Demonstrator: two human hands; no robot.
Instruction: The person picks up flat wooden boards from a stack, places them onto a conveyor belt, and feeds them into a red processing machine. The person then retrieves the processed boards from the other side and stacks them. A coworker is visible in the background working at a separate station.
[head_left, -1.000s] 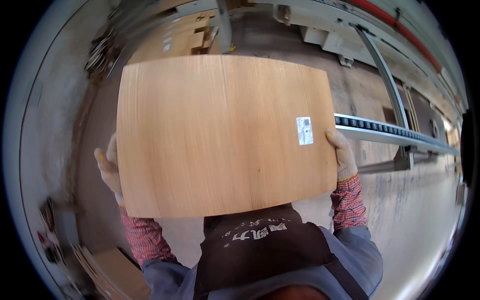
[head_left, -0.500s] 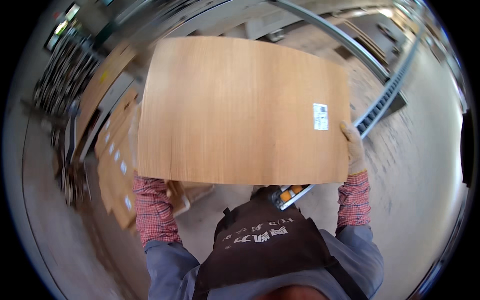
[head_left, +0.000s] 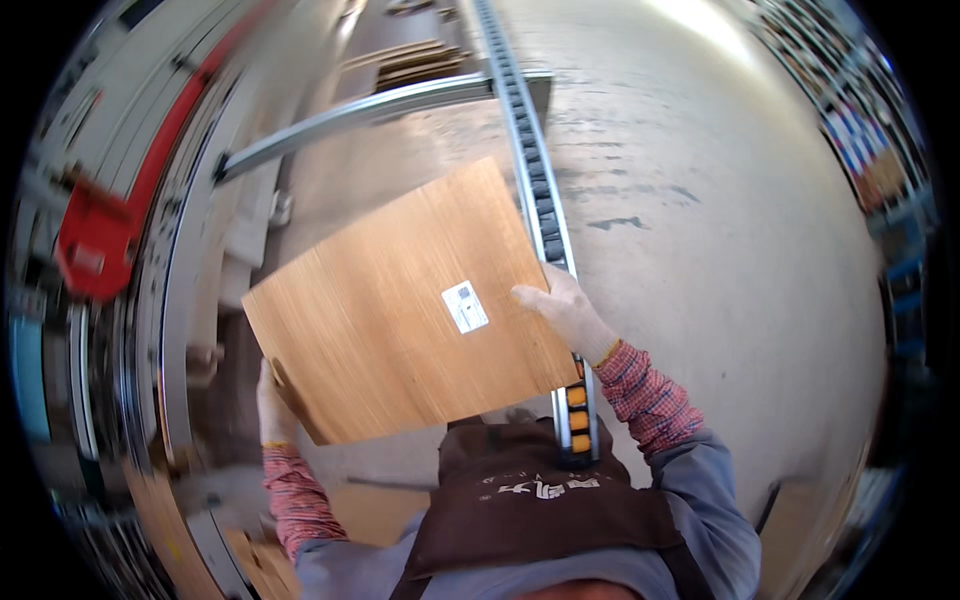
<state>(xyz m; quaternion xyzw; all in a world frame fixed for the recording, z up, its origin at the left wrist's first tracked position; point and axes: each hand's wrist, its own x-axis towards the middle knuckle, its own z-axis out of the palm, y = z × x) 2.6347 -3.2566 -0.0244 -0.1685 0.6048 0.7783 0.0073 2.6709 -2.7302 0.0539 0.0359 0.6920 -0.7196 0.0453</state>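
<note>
Board [head_left: 390,330] now aslant, long axis up-rightward

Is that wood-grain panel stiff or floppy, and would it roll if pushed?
The wood-grain panel is probably stiff: no clear sag shows between the left hand and right hand. Flat and sharp-cornered, it would likely slide rather than roll.

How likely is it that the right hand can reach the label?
Probably yes: the label is uncovered, and the right hand holds the board close by with nothing between, though it might need to loosen its grip.
</note>
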